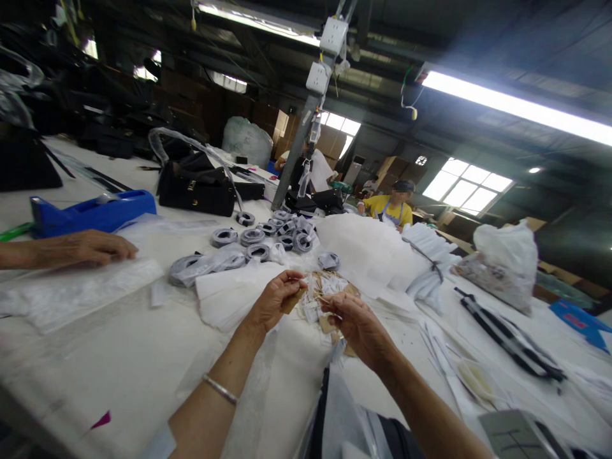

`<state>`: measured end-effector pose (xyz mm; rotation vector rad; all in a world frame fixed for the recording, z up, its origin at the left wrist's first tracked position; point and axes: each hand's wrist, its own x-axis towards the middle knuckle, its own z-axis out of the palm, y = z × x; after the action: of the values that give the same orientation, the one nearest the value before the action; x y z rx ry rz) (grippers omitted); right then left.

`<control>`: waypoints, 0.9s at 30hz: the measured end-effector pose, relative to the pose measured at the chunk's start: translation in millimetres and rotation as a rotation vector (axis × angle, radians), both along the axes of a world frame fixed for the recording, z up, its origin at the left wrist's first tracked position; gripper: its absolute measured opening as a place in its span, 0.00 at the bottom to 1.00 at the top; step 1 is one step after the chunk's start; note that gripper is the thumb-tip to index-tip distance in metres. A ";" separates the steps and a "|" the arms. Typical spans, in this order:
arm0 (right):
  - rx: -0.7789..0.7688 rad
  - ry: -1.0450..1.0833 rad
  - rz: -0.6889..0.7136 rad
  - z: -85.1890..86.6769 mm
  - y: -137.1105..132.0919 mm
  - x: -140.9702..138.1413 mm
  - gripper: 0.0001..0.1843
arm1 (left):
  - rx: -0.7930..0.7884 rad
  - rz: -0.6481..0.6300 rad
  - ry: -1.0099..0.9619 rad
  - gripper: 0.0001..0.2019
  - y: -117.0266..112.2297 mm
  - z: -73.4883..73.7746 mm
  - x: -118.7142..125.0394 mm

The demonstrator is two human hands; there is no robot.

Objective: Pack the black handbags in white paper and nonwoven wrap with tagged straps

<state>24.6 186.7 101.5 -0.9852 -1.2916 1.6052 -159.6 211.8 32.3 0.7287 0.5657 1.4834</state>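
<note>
- Clamped between the thumb and fingers of the left hand point(282, 294) is a small brown card point(293, 301); it is held in the middle of the scene, above the table point(138, 363).
- By the right hand point(356, 322), just beside it, a thin pale cord point(324, 298) is pinched; its fingertips are brought together. Whether the cord is joined to the card cannot be told.
- At the near edge, under the forearms, a black item point(394, 437) is partly covered with white sheeting. To its right, a grey device point(521, 433) is cut by the picture border.
- Around the left wrist a silver bracelet point(220, 389) is worn.
- Behind and between both hands, a pile of tags point(313, 312), white and brown, is spread with many cords.
- At left, plastic packaging point(90, 293) is covered partly by the hand of another person point(102, 248); behind this hand a blue tape dispenser point(90, 213) is placed.
- Beyond the pile, wrapped coils point(258, 237) are gathered, and to their right white sheets point(363, 252) are stacked.
- Farther left, a black handbag point(196, 188) is stood upright.
- At far right of the pole point(296, 153), a person in yellow point(394, 210) is seen.
</note>
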 end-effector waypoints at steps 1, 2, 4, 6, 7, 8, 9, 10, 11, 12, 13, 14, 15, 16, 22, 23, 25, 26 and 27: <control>-0.011 0.019 0.014 0.8 -2.3 0.3 0.15 | 0.010 0.003 0.026 0.14 0.1 -0.1 1.4; -0.015 0.021 0.023 1.6 -4.0 0.1 0.15 | 0.022 0.007 0.052 0.14 0.0 0.1 2.9; -0.013 -0.023 0.028 3.8 -5.6 -1.4 0.17 | 0.052 0.016 0.100 0.14 -1.6 2.3 5.7; -0.001 -0.091 0.030 6.9 -5.6 -3.6 0.19 | 0.131 -0.007 0.160 0.15 -5.7 7.0 8.4; 0.006 -0.114 0.036 8.7 -5.4 -4.7 0.20 | 0.188 -0.036 0.193 0.16 -8.7 10.1 9.8; 0.014 -0.125 0.045 10.6 -5.4 -5.5 0.20 | 0.249 -0.082 0.226 0.17 -12.1 13.5 11.3; 0.023 -0.124 0.054 12.6 -5.7 -5.9 0.20 | 0.304 -0.148 0.252 0.18 -15.8 16.9 12.9; 0.033 -0.117 0.064 14.6 -6.3 -6.0 0.20 | 0.346 -0.225 0.268 0.20 -19.3 20.1 14.6; 0.044 -0.112 0.072 16.7 -7.3 -5.5 0.19 | 0.368 -0.303 0.274 0.21 -22.5 22.9 16.1; 0.057 -0.113 0.076 18.9 -8.4 -4.7 0.19 | 0.381 -0.372 0.272 0.23 -25.0 25.1 17.5; 0.071 -0.124 0.077 21.3 -9.6 -3.7 0.19 | 0.388 -0.414 0.275 0.23 -26.6 26.7 18.5; 0.085 -0.140 0.075 23.9 -10.7 -2.4 0.19 | 0.390 -0.426 0.279 0.23 -27.4 27.7 19.3; 0.092 -0.159 0.069 26.7 -11.6 -1.0 0.19 | 0.381 -0.420 0.292 0.21 -27.6 28.2 19.8; 0.093 -0.174 0.058 29.6 -12.5 0.6 0.19 | 0.356 -0.412 0.314 0.20 -27.3 28.4 20.1; 0.055 -0.078 -0.084 43.3 -23.1 12.7 0.15 | 0.251 -0.422 0.454 0.11 -29.6 30.6 22.5; 0.064 -0.055 -0.103 43.9 -26.3 14.7 0.13 | 0.254 -0.431 0.464 0.10 -31.0 31.2 23.9; 0.076 0.001 -0.102 43.7 -33.7 17.1 0.11 | 0.261 -0.449 0.467 0.10 -34.3 32.1 27.7; 0.075 0.038 -0.089 42.9 -37.6 17.3 0.12 | 0.268 -0.463 0.458 0.10 -36.1 32.5 30.0; 0.072 0.079 -0.078 41.6 -41.5 16.8 0.13 | 0.274 -0.480 0.444 0.10 -38.1 32.8 32.2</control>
<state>41.5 145.3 143.2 -0.9084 -1.2344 1.5124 -127.3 173.8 65.1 1.3265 0.4750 0.9592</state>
